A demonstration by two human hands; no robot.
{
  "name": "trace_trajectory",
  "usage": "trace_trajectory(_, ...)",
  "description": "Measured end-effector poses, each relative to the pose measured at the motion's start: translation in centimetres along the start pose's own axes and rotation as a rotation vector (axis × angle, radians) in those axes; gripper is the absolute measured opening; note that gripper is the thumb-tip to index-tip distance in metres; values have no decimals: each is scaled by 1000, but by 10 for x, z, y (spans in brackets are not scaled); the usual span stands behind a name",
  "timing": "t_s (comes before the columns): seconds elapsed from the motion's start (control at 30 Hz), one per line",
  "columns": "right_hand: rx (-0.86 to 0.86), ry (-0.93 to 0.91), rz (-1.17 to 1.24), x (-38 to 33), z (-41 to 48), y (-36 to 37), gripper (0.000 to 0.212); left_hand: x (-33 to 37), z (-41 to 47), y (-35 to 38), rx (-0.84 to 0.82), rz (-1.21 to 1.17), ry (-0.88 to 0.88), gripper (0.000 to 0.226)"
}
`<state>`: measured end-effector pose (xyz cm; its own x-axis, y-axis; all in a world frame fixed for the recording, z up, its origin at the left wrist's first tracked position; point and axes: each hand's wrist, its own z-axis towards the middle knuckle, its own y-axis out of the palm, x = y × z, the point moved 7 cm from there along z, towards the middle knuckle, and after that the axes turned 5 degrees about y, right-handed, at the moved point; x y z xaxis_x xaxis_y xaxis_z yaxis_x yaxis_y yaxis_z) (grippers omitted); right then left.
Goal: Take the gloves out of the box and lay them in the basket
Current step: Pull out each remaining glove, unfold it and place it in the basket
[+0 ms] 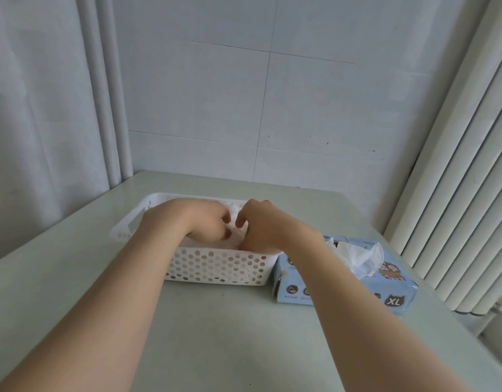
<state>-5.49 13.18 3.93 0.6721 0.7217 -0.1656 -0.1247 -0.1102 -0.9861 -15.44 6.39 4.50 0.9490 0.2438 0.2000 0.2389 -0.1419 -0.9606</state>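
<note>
As left hand (187, 222) and right hand (262, 227), fingers curled, are pinching the glove (235, 236), flatten it evenly in the basket (215, 267), nine o'clock from the box (397, 284).

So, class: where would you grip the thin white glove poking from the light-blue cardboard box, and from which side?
I'd pinch the thin white glove by its crumpled tuft, from above: it sticks up from the top of the light-blue cardboard box; the rest is hidden.

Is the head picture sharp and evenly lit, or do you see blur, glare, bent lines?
Head view: soft even light, no glare; the wide-angle lens bows the white columns at right; left hand and right hand slightly soft; box print readable.
</note>
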Motion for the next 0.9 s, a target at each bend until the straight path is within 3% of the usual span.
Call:
trace_trajectory(0.07,113,-35,123,2,-8,-10,45,11,2,-7,116,-60,76,42)
trace_trajectory(0.27,553,-71,295,31,-52,-39,42,51,-4,-24,482,-152,229,45)
trace_trajectory(0.47,771,39,415,95,-98,-51,33,115,-8,-4,555,-128,401,41)
trace_trajectory(0.57,737,75,394,120,-109,-52,34,140,-8,17,514,-47,472,42)
trace_trajectory(0.73,427,148,335,145,-113,-32,34,153,-5,39,513,130,535,34)
trace_trajectory(0.9,463,282,350,163,-114,-28,22,152,0,45,544,216,528,29)
